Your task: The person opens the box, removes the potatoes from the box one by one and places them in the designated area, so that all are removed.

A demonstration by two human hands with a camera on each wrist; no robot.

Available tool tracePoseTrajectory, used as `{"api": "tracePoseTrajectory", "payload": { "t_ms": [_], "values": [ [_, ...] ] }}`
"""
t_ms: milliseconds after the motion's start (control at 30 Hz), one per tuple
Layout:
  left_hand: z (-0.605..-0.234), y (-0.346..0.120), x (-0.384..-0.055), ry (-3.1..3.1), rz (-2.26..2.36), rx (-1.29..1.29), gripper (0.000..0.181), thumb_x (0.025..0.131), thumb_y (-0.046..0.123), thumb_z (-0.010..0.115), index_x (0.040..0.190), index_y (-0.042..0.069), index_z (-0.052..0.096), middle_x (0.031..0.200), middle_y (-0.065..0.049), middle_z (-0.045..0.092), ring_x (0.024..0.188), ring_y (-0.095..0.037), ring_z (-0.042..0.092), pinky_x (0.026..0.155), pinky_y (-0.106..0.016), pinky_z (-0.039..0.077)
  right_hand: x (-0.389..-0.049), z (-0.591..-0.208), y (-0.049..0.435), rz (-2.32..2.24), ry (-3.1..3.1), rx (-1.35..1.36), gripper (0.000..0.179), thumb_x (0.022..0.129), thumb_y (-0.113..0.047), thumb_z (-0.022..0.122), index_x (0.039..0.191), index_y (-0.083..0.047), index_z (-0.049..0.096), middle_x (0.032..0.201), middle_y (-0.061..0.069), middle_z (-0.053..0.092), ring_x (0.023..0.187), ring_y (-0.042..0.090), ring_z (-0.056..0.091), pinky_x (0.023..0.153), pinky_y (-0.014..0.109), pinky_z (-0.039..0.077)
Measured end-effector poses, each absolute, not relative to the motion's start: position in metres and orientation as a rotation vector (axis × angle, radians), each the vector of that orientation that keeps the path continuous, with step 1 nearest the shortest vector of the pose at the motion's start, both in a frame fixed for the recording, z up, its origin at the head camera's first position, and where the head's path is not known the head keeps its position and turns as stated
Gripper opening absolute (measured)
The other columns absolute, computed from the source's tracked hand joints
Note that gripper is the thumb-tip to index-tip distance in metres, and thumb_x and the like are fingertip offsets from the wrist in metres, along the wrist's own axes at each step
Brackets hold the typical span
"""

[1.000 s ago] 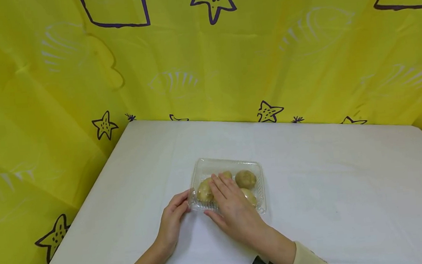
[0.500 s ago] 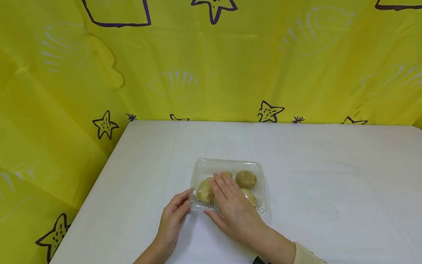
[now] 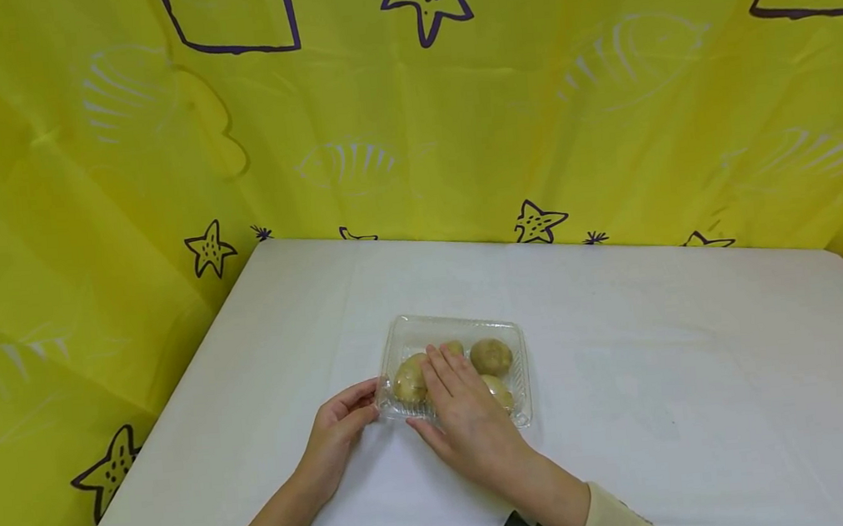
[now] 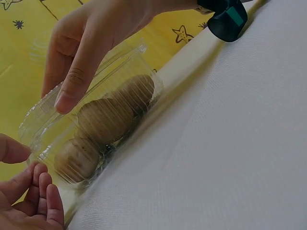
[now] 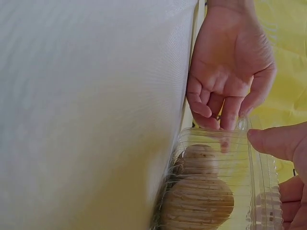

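One clear plastic box (image 3: 438,332) of potatoes (image 3: 492,358) is set on the bench (image 3: 665,375), just below the head frame's centre. Its thin shell probably flexes and slips under that weight; the rim is best held, with support beneath. Its lower-left corner is pinched by the left hand (image 3: 337,431); its top is covered by the right hand (image 3: 471,416), fingers nearly straight, nothing gripped.

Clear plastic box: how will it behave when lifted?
Likely flexes when squeezed: the clear plastic box looks thin-walled and ribbed. The rounded potatoes inside could roll or shift, given the bare space on the far side.
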State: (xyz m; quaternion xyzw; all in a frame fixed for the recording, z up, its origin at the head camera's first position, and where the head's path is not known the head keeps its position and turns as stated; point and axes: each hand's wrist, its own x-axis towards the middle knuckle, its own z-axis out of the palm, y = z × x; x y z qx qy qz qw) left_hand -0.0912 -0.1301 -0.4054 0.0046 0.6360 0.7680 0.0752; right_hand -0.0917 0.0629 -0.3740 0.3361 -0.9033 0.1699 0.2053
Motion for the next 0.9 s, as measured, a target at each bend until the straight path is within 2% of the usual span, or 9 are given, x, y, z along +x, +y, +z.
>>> {"api": "tracePoseTrajectory", "payload": {
  "t_ms": [333,733,900],
  "values": [
    [-0.4045,-0.1299,-0.0913,1.873,2.335,-0.037,0.039,0.081,-0.007,0.051,0.118,-0.019,0.047,0.106,-0.013,0.058,0.093,-0.012,0.055,0.079,-0.02,0.045,-0.0908,-0.3744,0.0619,0.444,-2.519,0.942,0.061,0.081,-0.03,0.069,0.12,0.013,0.05,0.126,0.029,0.047,0.12,0.04,0.041,0.1,0.048,0.031],
    [-0.4054,-0.1307,-0.0925,1.844,2.332,-0.023,0.038,0.082,-0.006,0.051,0.116,-0.021,0.045,0.1,-0.007,0.06,0.089,-0.01,0.056,0.077,-0.02,0.046,-0.0916,-0.3766,0.0605,0.383,-2.441,0.937,0.059,0.077,-0.03,0.072,0.114,0.013,0.054,0.118,0.029,0.053,0.114,0.041,0.047,0.095,0.047,0.037],
    [-0.4052,-0.1318,-0.0938,1.769,2.328,-0.073,0.032,0.083,-0.005,0.051,0.112,-0.018,0.047,0.095,-0.003,0.059,0.084,-0.009,0.055,0.076,-0.021,0.046,-0.0941,-0.3788,0.0596,0.32,-2.373,0.944,0.059,0.076,-0.03,0.074,0.112,0.013,0.056,0.114,0.029,0.055,0.11,0.041,0.05,0.092,0.046,0.04]
  ]
}}
